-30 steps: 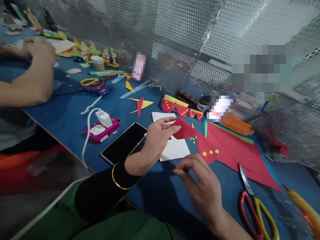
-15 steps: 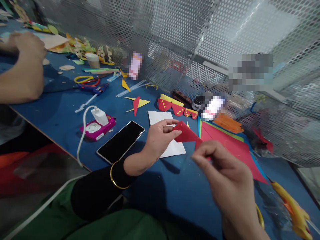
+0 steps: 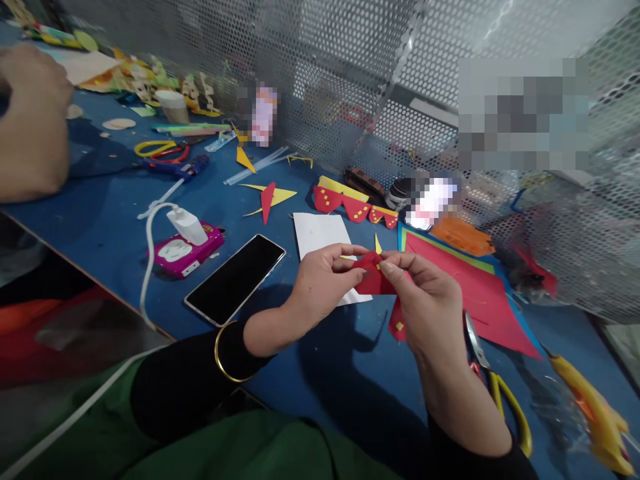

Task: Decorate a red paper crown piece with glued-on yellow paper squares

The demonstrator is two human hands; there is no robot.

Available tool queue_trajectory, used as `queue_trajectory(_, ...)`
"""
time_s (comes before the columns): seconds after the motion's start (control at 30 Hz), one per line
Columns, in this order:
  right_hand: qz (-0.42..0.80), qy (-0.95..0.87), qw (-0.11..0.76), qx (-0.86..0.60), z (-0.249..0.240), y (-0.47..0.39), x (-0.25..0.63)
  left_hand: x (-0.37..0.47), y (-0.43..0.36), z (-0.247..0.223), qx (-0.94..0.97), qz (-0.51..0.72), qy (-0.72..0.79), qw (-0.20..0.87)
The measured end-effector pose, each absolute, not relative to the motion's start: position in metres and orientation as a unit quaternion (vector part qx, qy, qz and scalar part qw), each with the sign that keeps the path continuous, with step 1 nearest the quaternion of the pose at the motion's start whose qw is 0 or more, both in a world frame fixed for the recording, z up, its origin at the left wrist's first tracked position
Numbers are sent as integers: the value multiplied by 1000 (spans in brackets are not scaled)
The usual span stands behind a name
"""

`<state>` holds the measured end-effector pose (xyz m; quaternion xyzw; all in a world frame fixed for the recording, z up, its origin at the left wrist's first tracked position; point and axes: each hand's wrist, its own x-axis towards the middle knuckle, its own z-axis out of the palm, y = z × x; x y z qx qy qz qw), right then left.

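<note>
Pinching a red strip (image 3: 373, 285) by its left end, the left hand (image 3: 310, 287) has its thumb on the near face and its forefinger along the top, the two closed on the thin paper. At the same top edge the right hand (image 3: 435, 300) has thumb and forefinger drawn together on the strip, a small yellow square (image 3: 379, 267) showing at the thumb tip; its other fingers are mostly hidden.

The strip is smooth, matt paper, held above the table (image 3: 320, 373) and partly in front of a white sheet (image 3: 320, 233). Its long axis runs from the left fingertips to the right and towards the near side, passing behind the right hand; the lower end shows beneath that hand, with a yellow patch on it.

On the far side, scalloped red-and-yellow pieces (image 3: 345, 203) sit near the mesh (image 3: 345, 60), grey and full of round holes. Left of the hands lies a phone (image 3: 235, 280), flat, dark and glossy, with a purple power block (image 3: 200, 250) further left. To the right are stacked sheets (image 3: 465, 287), red on top, then scissors (image 3: 477, 350) with metal blades and a yellow glue gun (image 3: 590, 407)
</note>
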<state>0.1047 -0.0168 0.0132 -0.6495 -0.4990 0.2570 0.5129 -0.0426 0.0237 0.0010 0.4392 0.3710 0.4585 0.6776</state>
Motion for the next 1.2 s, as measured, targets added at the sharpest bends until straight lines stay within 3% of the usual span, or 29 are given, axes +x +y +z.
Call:
queue_trajectory(0.53,80,-541,524,-653,9,-15,84,-43,21,-2,473,451,371,659)
queue_trajectory(1.07,125,-514,568,-630,7,-15,91,-42,21,2,435,449,371,687)
queue_trajectory(1.2,200,-518,524,-646,11,-15,100,-42,22,1,446,449,369,681)
